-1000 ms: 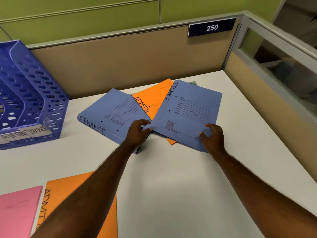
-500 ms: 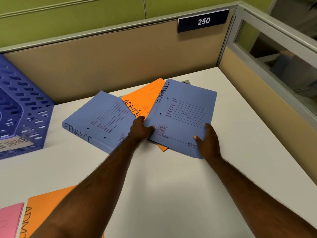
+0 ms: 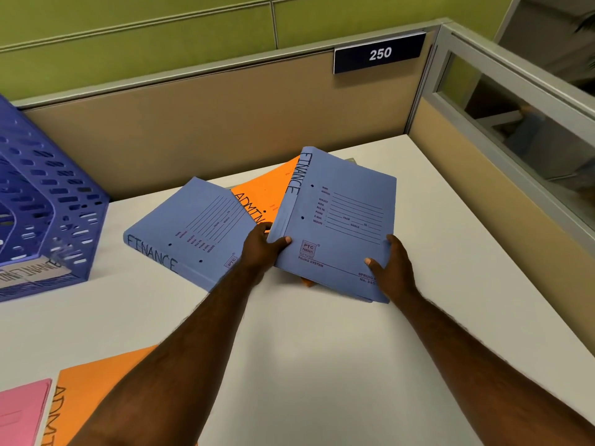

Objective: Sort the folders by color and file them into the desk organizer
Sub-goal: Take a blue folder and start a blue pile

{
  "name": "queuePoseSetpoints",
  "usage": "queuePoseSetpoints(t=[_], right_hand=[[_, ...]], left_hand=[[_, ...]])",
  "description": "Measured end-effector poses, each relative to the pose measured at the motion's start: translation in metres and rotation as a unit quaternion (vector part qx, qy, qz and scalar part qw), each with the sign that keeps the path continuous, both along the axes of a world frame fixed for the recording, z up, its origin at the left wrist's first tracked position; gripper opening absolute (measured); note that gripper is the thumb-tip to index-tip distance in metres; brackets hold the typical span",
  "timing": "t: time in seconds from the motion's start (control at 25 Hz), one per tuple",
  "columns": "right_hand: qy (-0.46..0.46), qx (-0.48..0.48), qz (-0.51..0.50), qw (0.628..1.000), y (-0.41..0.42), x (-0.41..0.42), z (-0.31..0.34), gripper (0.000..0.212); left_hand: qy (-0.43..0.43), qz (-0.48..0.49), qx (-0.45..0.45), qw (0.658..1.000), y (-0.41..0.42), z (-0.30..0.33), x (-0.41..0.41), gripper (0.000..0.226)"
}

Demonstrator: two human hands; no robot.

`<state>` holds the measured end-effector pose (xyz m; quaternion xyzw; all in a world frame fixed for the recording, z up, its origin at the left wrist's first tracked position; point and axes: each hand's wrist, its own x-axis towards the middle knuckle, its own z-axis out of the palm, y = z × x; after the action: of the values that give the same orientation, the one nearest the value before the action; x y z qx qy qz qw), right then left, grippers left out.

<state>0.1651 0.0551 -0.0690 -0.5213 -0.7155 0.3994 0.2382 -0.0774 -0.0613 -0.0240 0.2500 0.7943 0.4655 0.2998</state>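
Note:
A blue FINANCE folder (image 3: 341, 217) is tilted up off the white desk (image 3: 322, 349). My left hand (image 3: 262, 249) grips its near left corner and my right hand (image 3: 391, 268) grips its near right corner. Under it lies an orange ADMIN folder (image 3: 265, 196). A second blue FINANCE folder (image 3: 190, 230) lies flat to the left, beside my left hand. The blue perforated desk organizer (image 3: 42, 207) stands at the far left with paper labels on its front.
Another orange ADMIN folder (image 3: 83, 400) and a pink folder (image 3: 19, 413) lie at the near left edge. A tan partition (image 3: 225, 123) with a sign reading 250 (image 3: 380, 53) bounds the back. A glass partition (image 3: 515, 130) bounds the right.
Both hands have closed on the right blue folder's near corners and lifted its near edge off the pile. The view has shifted, so the organizer shows more at the left.

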Motion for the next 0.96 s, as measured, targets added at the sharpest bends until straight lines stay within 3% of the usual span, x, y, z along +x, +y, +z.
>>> queuePoseSetpoints(t=[0.32, 0.6, 0.96], right_hand=[[0.112, -0.107, -0.046, 0.987, -0.003, 0.004, 0.025, 0.081], [0.234, -0.157, -0.028, 0.959, -0.051, -0.012, 0.064, 0.052], [0.248, -0.139, 0.028, 0.958, -0.171, -0.054, 0.084, 0.049]], left_hand=[[-0.103, 0.028, 0.124, 0.987, -0.049, 0.017, 0.018, 0.039], [-0.100, 0.062, 0.164, 0.979, -0.138, 0.034, 0.027, 0.042], [-0.098, 0.060, 0.205, 0.972, -0.283, 0.052, 0.011, 0.043]])
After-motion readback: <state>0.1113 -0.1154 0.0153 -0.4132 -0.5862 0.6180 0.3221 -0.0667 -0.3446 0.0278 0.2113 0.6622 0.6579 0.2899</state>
